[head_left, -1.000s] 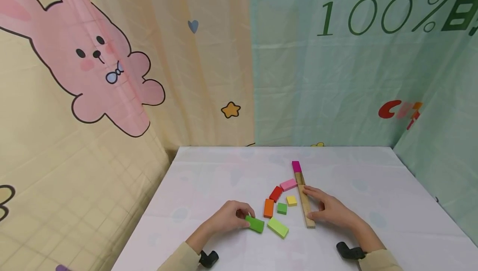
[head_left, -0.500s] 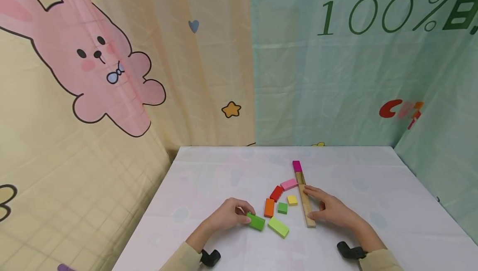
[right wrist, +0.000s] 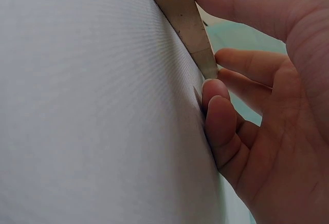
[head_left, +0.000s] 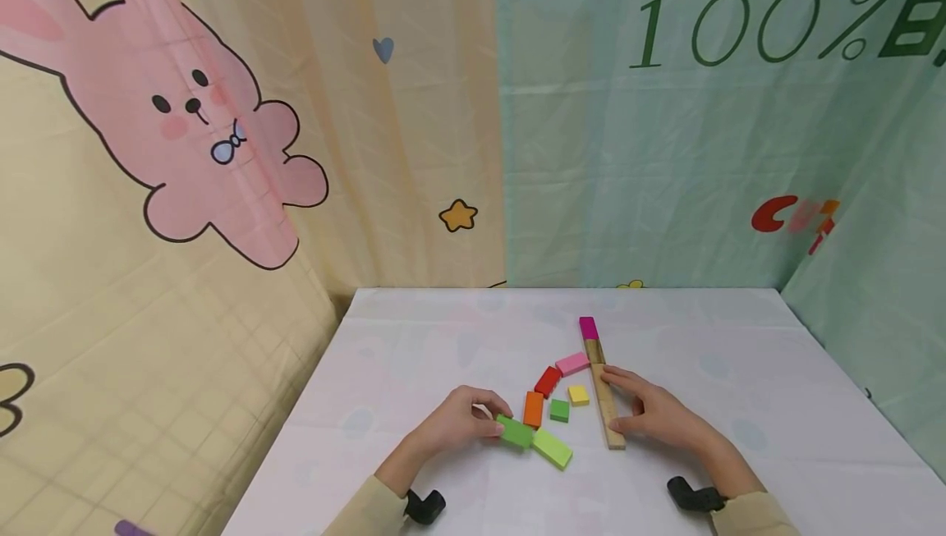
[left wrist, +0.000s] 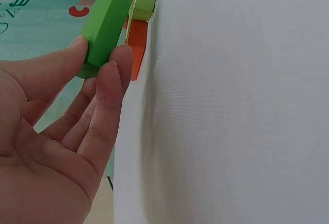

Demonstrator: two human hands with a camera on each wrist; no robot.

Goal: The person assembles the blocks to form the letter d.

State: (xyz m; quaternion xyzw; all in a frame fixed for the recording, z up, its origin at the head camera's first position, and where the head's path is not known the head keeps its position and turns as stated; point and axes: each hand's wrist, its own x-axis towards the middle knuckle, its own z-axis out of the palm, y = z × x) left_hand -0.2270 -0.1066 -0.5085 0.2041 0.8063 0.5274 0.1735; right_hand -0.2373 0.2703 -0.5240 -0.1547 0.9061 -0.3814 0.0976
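In the head view my left hand (head_left: 461, 419) pinches a green rectangular block (head_left: 516, 432) between thumb and fingers. The left wrist view shows that green block (left wrist: 105, 29) clasped at its near end, tilted above the cloth. Its far end meets or overlaps the upper left corner of a lime-green block (head_left: 552, 448); contact is unclear. My right hand (head_left: 661, 414) rests its thumb and fingertips along the right side of a long wooden strip (head_left: 607, 409). In the right wrist view thumb and fingers touch the same edge of the wooden strip (right wrist: 180, 16).
An orange block (head_left: 533, 410), a red block (head_left: 548, 382) and a pink block (head_left: 572, 364) form an arc left of the strip. Inside lie a small green block (head_left: 559, 410) and a yellow block (head_left: 579, 395). A magenta block (head_left: 588, 328) tops the strip on the white-covered table (head_left: 414, 331).
My left hand has shifted right and slightly away from me with the green block, closing the gap to the lime-green block. My right hand and the strip have stayed put.
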